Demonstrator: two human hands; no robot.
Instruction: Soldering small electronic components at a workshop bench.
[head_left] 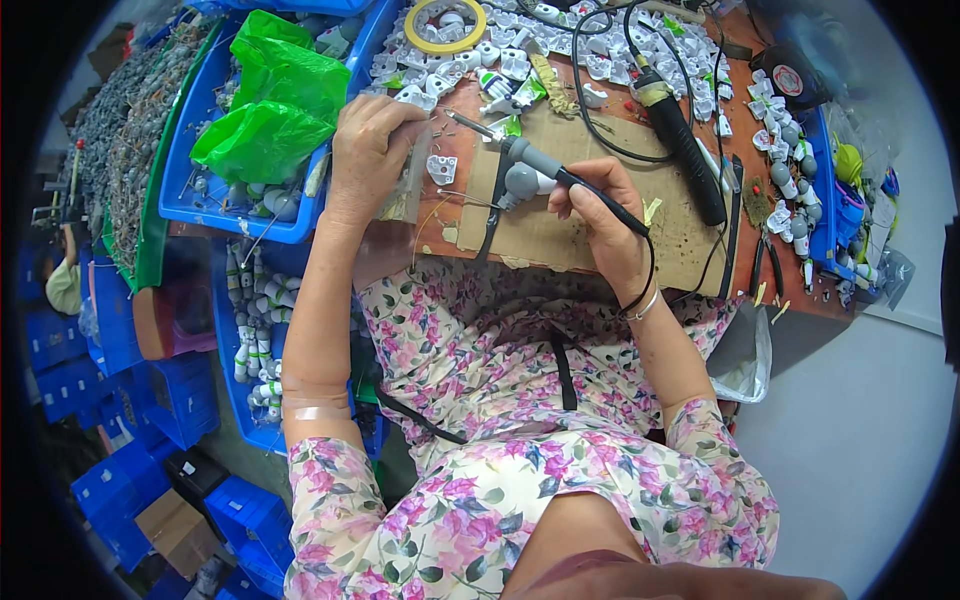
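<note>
Holding the soldering iron (541,161) pen-style, the person's right hand (610,215) pinches its dark handle, tip pointing left, near the left hand (372,148). Those fingers curl in, but can't tell if they're pinching anything. A grey-and-white bulb part (524,182) sits just under the iron, over the cardboard (545,240). Looks like some soldering step's in hand; next move probably calls for a steady tip, clear of those fingers.
</note>
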